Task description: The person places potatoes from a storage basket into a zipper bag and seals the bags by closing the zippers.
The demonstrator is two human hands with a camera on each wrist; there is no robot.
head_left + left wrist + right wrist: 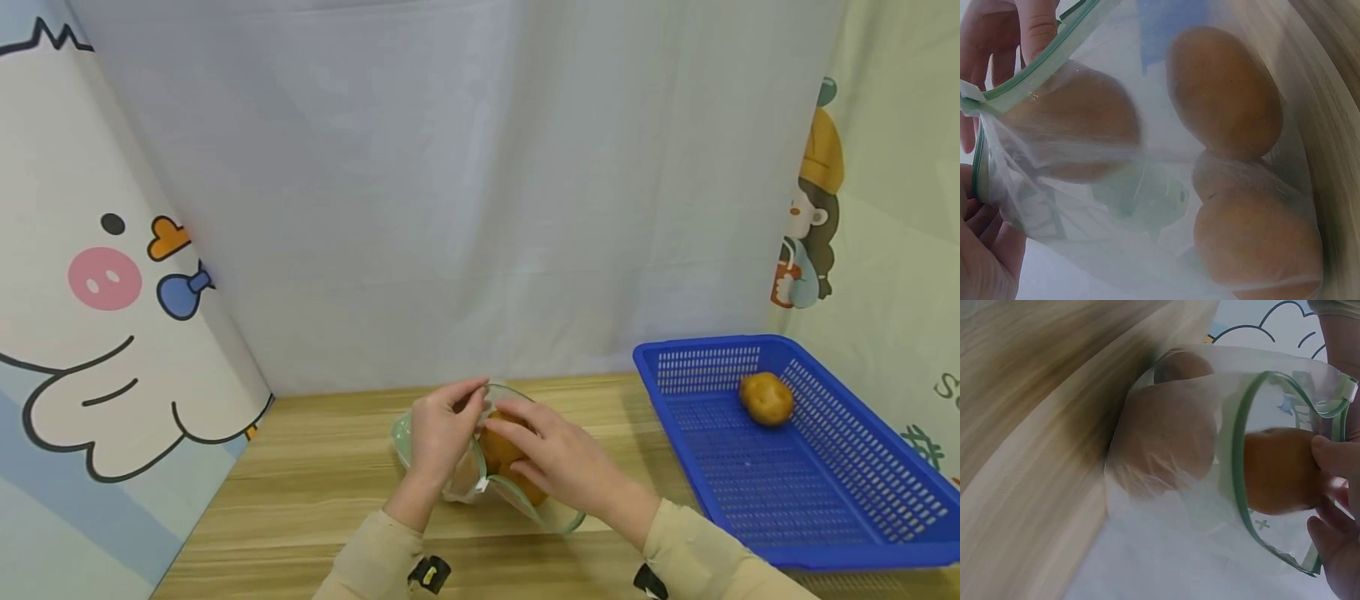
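Note:
A clear zip bag (pixel 457 483) with a green-edged mouth stands on the wooden table, its white slider (pixel 482 483) facing me. Several brown potatoes (pixel 1225 94) show through its plastic, low in the bag. My left hand (pixel 438 429) pinches the far part of the bag's green rim (pixel 979 169) between thumb and fingers. At the open mouth, my right hand (pixel 566 462) holds a potato (pixel 1282 470) by thumb and fingertips, partly inside the bag. That potato is slightly blurred in the right wrist view.
To the right stands a blue plastic basket (pixel 675 442) with slotted walls. One potato (pixel 767 398) lies in it by the far right wall. A pale curtain (pixel 450 208) closes off the table's back, and printed cloths hang on both sides.

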